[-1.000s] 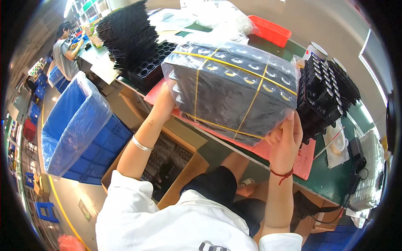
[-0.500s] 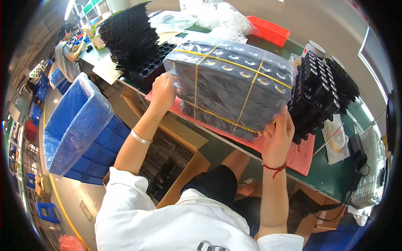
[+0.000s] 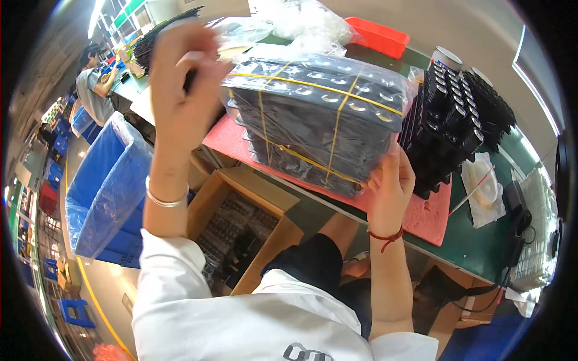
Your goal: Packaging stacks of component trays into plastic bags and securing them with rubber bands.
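A bundle of black trays [image 3: 313,117], wrapped in clear plastic and tied with yellow bands, rests on a red mat [image 3: 229,141] at the table's near edge. My right hand [image 3: 391,186] grips the bundle's lower right corner. My left hand [image 3: 180,96] is raised off the bundle at its left side, blurred, fingers apart and holding nothing. A silver bangle sits on my left wrist and a red string on my right.
A tall stack of black trays [image 3: 448,120] stands right of the bundle. An open cardboard box [image 3: 241,228] of dark parts sits below the table. A blue bin lined with plastic [image 3: 108,186] is at left. A person [image 3: 93,84] works at far left.
My left hand has let go of the bundle's left edge and lifted up. The bundle has come closer, with my right hand still on its corner.
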The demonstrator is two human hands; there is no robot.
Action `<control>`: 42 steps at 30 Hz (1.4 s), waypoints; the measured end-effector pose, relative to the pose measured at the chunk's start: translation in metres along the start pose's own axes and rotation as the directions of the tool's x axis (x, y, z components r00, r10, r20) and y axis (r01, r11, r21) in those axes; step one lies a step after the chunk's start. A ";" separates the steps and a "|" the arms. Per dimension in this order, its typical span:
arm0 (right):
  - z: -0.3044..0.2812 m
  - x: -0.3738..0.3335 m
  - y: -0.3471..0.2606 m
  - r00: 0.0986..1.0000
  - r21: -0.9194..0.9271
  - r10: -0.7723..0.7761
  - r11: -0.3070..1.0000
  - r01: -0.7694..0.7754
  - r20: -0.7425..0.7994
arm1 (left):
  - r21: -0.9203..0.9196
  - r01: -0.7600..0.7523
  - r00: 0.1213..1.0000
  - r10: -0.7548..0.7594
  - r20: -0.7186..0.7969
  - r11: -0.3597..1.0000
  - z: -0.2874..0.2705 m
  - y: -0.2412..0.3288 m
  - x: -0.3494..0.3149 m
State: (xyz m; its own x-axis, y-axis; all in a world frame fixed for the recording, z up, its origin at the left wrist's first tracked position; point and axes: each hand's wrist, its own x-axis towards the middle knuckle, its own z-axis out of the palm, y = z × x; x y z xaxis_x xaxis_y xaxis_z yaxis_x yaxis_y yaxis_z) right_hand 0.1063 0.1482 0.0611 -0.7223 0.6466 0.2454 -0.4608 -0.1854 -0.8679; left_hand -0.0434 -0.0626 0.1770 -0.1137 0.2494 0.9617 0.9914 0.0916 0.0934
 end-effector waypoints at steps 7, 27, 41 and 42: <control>-0.005 0.000 0.002 0.999 0.017 -0.045 0.999 0.045 0.005 | -0.111 -0.234 0.595 0.233 0.769 0.966 0.105 0.024 0.063; -0.017 -0.015 0.011 0.987 -0.302 -0.162 0.941 0.153 -0.006 | -0.305 -0.028 0.483 0.280 0.830 0.952 0.097 0.020 0.063; -0.018 -0.020 -0.014 0.951 -0.686 0.265 0.722 -0.088 0.157 | -0.344 -0.019 0.574 0.291 0.766 0.939 0.062 0.003 0.065; -0.017 -0.022 -0.013 0.945 -0.576 0.263 0.811 -0.106 0.196 | -0.334 0.085 0.594 0.221 0.773 0.939 0.059 0.004 0.064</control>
State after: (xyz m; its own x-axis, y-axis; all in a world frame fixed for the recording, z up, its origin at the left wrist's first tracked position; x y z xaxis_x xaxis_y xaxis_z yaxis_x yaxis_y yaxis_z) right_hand 0.1367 0.1494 0.0594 -0.9048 0.4166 0.0880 0.0003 0.2073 -0.9783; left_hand -0.0506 0.0103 0.2240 0.1015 0.9140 0.3927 0.9428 -0.2144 0.2553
